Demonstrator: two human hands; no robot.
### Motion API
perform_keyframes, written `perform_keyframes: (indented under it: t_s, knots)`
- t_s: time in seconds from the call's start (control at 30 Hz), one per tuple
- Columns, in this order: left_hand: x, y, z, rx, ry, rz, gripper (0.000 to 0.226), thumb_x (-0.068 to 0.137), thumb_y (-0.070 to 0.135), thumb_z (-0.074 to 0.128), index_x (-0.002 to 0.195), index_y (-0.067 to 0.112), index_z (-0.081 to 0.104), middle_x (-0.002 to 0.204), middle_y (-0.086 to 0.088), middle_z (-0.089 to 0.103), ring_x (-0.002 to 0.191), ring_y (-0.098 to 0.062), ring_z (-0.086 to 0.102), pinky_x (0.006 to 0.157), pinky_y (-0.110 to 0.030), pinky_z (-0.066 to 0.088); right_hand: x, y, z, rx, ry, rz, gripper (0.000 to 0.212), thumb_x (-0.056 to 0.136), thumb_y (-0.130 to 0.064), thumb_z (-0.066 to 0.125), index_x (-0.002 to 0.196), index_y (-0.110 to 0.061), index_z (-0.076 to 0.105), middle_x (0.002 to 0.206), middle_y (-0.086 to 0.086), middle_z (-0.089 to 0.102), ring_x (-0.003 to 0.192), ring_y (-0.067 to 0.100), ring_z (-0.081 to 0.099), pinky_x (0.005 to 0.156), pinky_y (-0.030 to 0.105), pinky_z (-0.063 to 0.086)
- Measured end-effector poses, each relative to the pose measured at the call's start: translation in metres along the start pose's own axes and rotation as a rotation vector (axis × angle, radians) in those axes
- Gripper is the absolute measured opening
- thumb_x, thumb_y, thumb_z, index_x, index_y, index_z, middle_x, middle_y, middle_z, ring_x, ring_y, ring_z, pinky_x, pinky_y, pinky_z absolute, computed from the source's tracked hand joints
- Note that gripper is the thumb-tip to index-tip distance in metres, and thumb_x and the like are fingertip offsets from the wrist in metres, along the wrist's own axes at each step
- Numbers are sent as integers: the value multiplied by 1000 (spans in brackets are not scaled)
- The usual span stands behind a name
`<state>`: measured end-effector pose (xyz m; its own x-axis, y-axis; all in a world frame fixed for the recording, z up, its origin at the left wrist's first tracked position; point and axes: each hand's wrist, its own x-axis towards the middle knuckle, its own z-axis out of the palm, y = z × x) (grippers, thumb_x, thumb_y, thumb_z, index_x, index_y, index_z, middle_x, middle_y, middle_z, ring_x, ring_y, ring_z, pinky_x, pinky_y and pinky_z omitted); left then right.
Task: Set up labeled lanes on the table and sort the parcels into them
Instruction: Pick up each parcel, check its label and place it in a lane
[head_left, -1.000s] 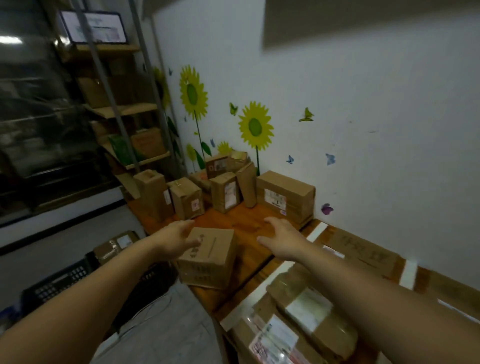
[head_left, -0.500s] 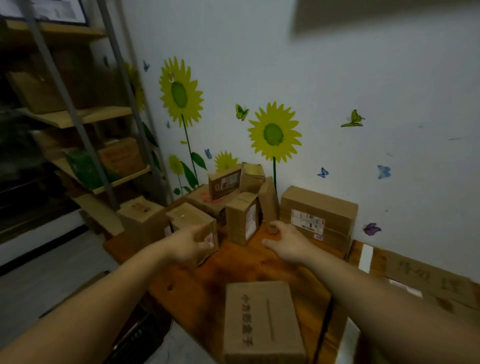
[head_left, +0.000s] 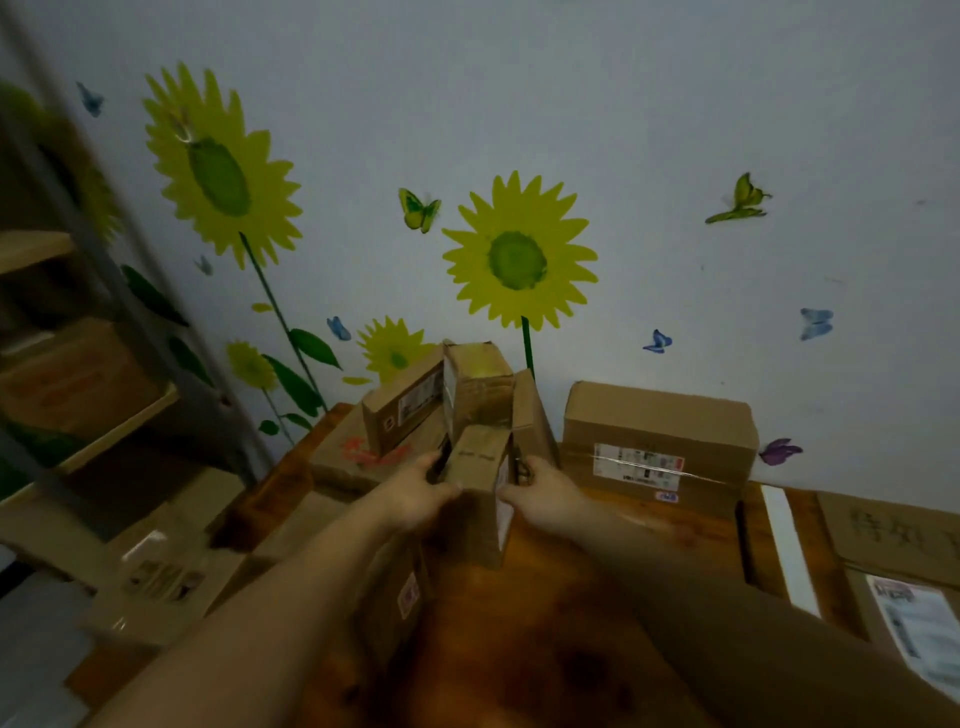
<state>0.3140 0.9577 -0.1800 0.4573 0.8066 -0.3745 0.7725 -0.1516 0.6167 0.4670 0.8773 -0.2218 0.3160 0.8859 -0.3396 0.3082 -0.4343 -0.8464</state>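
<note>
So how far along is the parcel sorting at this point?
Done, it seems: a white tape strip and a handwritten cardboard label mark lanes on the right, and a labelled parcel lies there. In hand: the left hand and right hand grip an upright small box from both sides. Left: the stacked boxes by the wall and the large box beside them await sorting.

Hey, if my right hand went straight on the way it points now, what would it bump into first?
Your right hand would probably meet the leaning parcel behind the small box it holds; depth is unclear.
</note>
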Motion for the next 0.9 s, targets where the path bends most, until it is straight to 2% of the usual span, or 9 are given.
perform_keyframes:
  t_s: [0.13,0.23,0.33,0.47,0.57,0.63,0.7,0.8,0.9]
  knots:
    - [59,-8,5,-101,2,-24,57,98,26,48,149,17,23,149,-8,36,134,-25,38,103,-30,33,50,2,24,191,44,126,52,98,-32,50,144,-17,33,142,7,46,127,25,47,103,36,39]
    - [89,-16,14,-209,-91,-76,57,99,36,44,149,18,23,147,-7,39,131,-28,42,105,-30,35,69,1,39,264,78,137,52,101,-30,42,150,-24,24,146,5,39,133,29,40,109,40,33]
    - [99,-27,23,-321,-155,-111,57,95,46,46,143,16,37,132,-7,55,116,-26,55,101,-35,44,65,0,49,266,85,128,45,102,-29,39,146,-27,31,137,7,50,115,22,53,100,36,44]
    - [93,-39,13,-494,-178,-95,45,96,43,48,130,14,49,108,-4,60,90,-19,59,76,-30,50,37,-5,61,255,91,32,50,98,-21,48,144,-35,32,133,-6,48,121,18,52,102,41,46]
    - [77,-47,0,-612,-186,-31,43,95,40,50,128,14,53,116,-12,62,100,-26,60,85,-39,51,9,-18,69,212,188,-70,46,97,-18,51,136,-39,38,131,-10,45,119,11,47,101,40,47]
    - [57,-48,-14,-742,-248,-35,50,95,53,39,121,15,62,97,-23,66,98,-33,62,75,-38,50,-12,-31,75,155,259,-113,40,97,-17,49,126,-43,43,122,-16,46,117,9,45,101,38,46]
    - [43,-53,-30,-834,-306,-62,61,91,65,32,116,18,63,80,-20,68,90,-32,63,72,-38,51,-35,-41,83,-8,342,-140,41,97,-14,48,129,-39,46,124,-16,43,118,6,40,105,33,40]
    - [19,-65,-51,-758,-373,-16,48,84,68,44,112,32,60,103,-4,71,100,-25,64,85,-46,53,-63,-51,102,-292,428,-235,45,94,-5,47,132,-28,51,136,-12,44,123,0,29,115,24,21]
    - [-2,-77,-62,-654,-374,72,40,84,52,60,116,30,60,105,-2,70,99,-21,65,81,-41,56,-83,-61,123,-399,477,-290,45,93,-2,46,129,-27,59,147,-9,40,135,2,23,120,28,14]
